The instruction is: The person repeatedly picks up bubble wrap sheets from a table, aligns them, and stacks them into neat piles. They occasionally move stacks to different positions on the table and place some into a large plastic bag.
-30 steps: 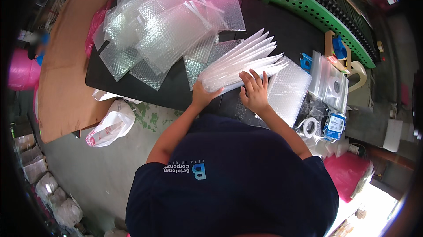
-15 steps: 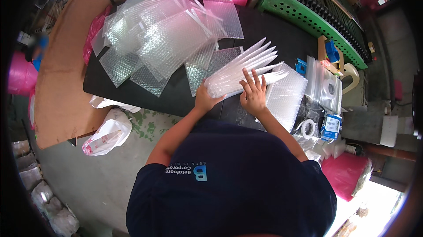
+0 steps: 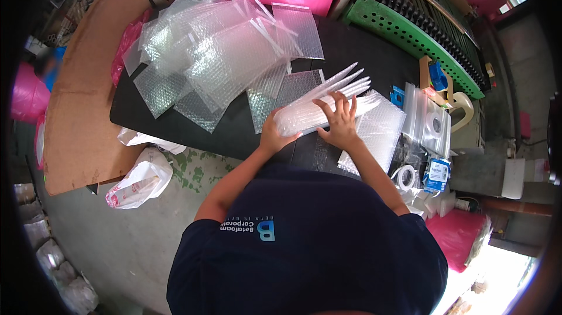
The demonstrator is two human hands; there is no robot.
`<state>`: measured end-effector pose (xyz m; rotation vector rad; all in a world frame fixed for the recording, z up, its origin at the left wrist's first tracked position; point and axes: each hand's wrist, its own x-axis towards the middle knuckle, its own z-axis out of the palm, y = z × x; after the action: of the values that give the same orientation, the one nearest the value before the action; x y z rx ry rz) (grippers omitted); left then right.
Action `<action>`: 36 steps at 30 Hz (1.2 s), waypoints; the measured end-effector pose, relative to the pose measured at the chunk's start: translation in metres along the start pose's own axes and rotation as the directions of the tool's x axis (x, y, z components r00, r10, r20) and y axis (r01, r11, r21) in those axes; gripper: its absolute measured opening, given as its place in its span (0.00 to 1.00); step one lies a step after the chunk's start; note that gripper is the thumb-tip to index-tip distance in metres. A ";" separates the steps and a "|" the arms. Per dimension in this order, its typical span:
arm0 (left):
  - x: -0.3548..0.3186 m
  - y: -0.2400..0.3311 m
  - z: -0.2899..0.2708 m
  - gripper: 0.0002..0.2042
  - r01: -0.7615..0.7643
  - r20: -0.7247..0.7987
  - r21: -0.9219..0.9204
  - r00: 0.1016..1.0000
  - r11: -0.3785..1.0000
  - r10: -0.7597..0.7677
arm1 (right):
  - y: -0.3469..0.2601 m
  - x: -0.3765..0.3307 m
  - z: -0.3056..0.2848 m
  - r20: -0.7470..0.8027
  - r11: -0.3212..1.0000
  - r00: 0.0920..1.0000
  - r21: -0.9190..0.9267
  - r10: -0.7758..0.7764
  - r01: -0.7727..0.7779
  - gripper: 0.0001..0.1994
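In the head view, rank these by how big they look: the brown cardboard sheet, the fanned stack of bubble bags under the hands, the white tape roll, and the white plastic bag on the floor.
1. Brown cardboard sheet, clearly the largest.
2. Fanned stack of bubble bags.
3. White plastic bag, looking somewhat smaller than the stack; it lies lower on the floor, so this is unsure.
4. White tape roll, the smallest.

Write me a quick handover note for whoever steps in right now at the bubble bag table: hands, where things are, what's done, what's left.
Left hand: grips the near end of the fanned stack of bubble bags.
Right hand: flat on top of that stack, fingers spread.
Black table: loose bubble bags spread over its far left; another pile lies under the right hand's side.
Done: one stack gathered, not yet squared.
Left: the loose bags seem ungathered.
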<state>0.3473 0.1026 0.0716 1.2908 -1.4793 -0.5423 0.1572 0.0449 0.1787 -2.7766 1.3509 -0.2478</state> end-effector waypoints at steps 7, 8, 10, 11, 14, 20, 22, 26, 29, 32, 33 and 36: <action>-0.004 -0.002 0.000 0.34 0.069 0.028 -0.080 0.997 0.994 -0.067 | 0.036 0.024 -0.012 0.231 0.986 0.971 -0.134 -0.062 0.095 0.61; -0.004 -0.003 0.001 0.34 0.079 0.034 -0.093 0.996 0.993 -0.076 | 0.038 0.023 -0.011 0.248 0.987 0.967 -0.127 -0.060 0.094 0.61; -0.005 -0.003 0.001 0.34 0.081 0.037 -0.085 0.996 0.993 -0.078 | 0.038 0.023 -0.014 0.282 0.989 0.957 -0.110 -0.061 0.095 0.61; -0.006 -0.003 0.001 0.34 0.072 0.034 -0.064 0.997 0.995 -0.070 | 0.038 0.024 -0.017 0.258 0.989 0.963 -0.105 -0.072 0.102 0.62; -0.005 0.004 0.002 0.34 0.080 0.037 -0.047 0.996 0.996 -0.078 | 0.046 0.032 -0.022 0.258 0.987 0.959 -0.068 -0.122 0.144 0.63; 0.025 0.022 -0.009 0.35 0.047 -0.059 -0.009 0.997 0.999 -0.047 | 0.067 0.066 -0.034 0.004 0.907 0.915 0.128 -0.404 0.400 0.35; 0.055 0.053 -0.023 0.34 -0.043 -0.215 0.090 0.975 0.995 0.062 | 0.084 0.083 -0.057 -0.175 0.884 0.918 0.255 -0.356 0.392 0.35; 0.097 0.065 -0.049 0.30 0.019 -0.465 0.241 0.880 0.970 0.098 | 0.155 0.113 -0.090 -0.420 0.816 0.850 0.578 0.318 -0.020 0.32; 0.086 0.030 -0.059 0.25 0.150 -0.404 0.429 0.914 0.891 0.040 | 0.254 0.123 -0.039 -0.206 0.048 0.716 0.971 0.667 0.235 0.23; 0.070 0.005 -0.067 0.21 0.188 -0.260 0.559 0.964 0.808 -0.044 | 0.345 0.101 0.047 0.342 -0.686 0.802 0.719 0.490 0.112 0.24; 0.065 0.000 -0.073 0.21 0.203 -0.223 0.642 0.972 0.739 -0.073 | 0.336 0.099 0.064 0.471 -0.754 0.731 0.651 0.494 0.089 0.24; 0.096 -0.028 -0.073 0.22 0.133 -0.118 0.733 0.991 0.667 -0.067 | 0.393 0.058 0.134 0.666 -0.664 0.315 0.737 0.676 -0.131 0.29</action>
<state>0.4373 0.0281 0.1119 2.0104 -1.6268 0.0972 -0.0920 -0.2476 0.0113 -0.1246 1.3836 -1.1532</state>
